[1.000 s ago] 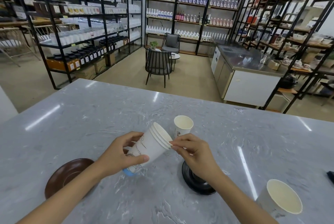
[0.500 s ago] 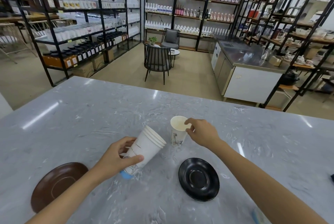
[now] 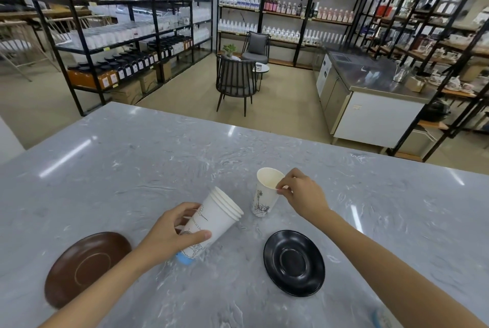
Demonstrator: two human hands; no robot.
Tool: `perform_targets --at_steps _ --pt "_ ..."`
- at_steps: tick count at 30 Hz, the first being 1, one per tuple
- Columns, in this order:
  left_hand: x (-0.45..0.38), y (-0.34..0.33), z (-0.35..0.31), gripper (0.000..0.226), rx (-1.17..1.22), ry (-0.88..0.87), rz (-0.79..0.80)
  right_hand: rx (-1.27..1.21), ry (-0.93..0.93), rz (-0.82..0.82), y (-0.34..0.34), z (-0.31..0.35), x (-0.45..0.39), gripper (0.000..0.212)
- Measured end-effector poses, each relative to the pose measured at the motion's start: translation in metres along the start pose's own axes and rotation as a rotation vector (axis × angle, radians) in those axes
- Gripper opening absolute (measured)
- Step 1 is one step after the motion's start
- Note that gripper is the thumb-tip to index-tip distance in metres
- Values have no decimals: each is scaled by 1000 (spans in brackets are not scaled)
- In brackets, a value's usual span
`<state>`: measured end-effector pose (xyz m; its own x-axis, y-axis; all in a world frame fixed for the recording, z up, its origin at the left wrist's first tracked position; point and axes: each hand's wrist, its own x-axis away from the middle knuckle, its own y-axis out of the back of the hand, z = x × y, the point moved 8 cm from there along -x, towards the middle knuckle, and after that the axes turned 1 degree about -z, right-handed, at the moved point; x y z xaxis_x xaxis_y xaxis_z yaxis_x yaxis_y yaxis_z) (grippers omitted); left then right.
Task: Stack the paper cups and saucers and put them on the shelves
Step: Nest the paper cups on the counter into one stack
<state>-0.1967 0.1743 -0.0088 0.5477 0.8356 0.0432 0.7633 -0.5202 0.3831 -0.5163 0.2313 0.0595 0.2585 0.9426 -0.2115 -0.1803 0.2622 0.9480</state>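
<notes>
My left hand point(image 3: 172, 232) grips a stack of white paper cups point(image 3: 214, 219), tilted with the rims pointing up and to the right, just above the grey marble table point(image 3: 158, 163). A single white paper cup point(image 3: 264, 192) with a printed drawing leans slightly; my right hand point(image 3: 301, 195) pinches its rim on the right side. A brown saucer point(image 3: 87, 266) lies at the lower left. A black saucer point(image 3: 293, 261) lies below the single cup, between my two forearms.
Beyond the table's far edge are a dark chair point(image 3: 235, 81) and a steel counter point(image 3: 370, 94). Black metal shelves point(image 3: 127, 36) full of bottles and jars line the left, back and right of the room.
My right hand left the stack's rim, reached out to the single cup and closed on its rim; the cup now tilts. The left hand keeps holding the stack.
</notes>
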Motion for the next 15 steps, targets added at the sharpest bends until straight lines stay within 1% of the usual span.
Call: perform_targets --at_steps 2,8,12,15 --pt "0 2 -2 59 -11 -5 7 -52 -2 -38 12 1 3 14" --pt "1 12 -12 74 0 -32 -27 -214 -1 -140 65 8 21 8" --pt "3 15 -21 73 -26 -72 -28 -425 -10 -159 99 13 33 3" --pt "5 14 -32 73 -50 -109 -32 -550 -16 -181 121 18 46 11"
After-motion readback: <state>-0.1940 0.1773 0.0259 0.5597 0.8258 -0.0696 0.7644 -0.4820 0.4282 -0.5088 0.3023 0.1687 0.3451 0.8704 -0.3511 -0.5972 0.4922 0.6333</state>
